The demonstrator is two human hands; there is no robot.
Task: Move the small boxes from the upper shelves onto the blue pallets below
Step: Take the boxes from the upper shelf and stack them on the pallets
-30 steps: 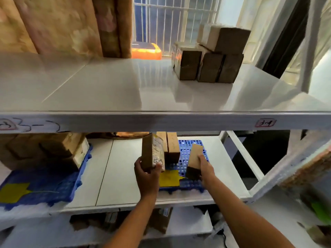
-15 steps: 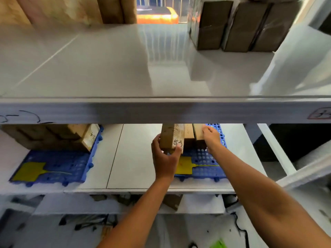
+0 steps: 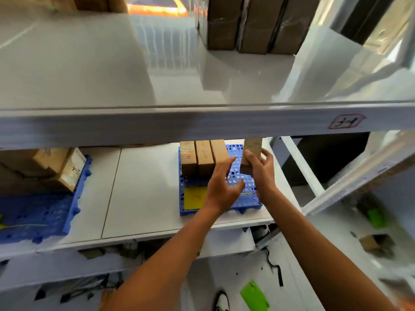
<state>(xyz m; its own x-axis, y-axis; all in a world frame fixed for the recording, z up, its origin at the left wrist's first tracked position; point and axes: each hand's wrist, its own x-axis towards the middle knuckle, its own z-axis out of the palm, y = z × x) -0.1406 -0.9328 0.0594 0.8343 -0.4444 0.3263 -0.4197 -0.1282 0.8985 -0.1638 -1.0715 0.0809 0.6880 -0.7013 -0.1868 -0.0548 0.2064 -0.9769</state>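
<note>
Three small brown boxes [image 3: 203,158] stand side by side at the back of the blue pallet [image 3: 249,196] on the lower shelf. My right hand [image 3: 261,171] grips a fourth small box [image 3: 251,153], upright above the pallet's right half; its top is hidden by the upper shelf's edge. My left hand [image 3: 222,185] hovers open over the pallet, just right of the row of three, holding nothing. Three more brown boxes [image 3: 251,23] stand on the upper shelf [image 3: 112,70] at the back right.
A second blue pallet [image 3: 40,212] at the lower left carries larger cardboard boxes [image 3: 60,167]. A yellow tag [image 3: 194,197] lies on the near left of the middle pallet. The upper shelf's front beam [image 3: 157,125] overhangs the hands. Clutter and green items lie on the floor.
My left hand has set its box down as the third in the row and let go. My right hand still grips its box, now further right over the pallet. The camera tilted down.
</note>
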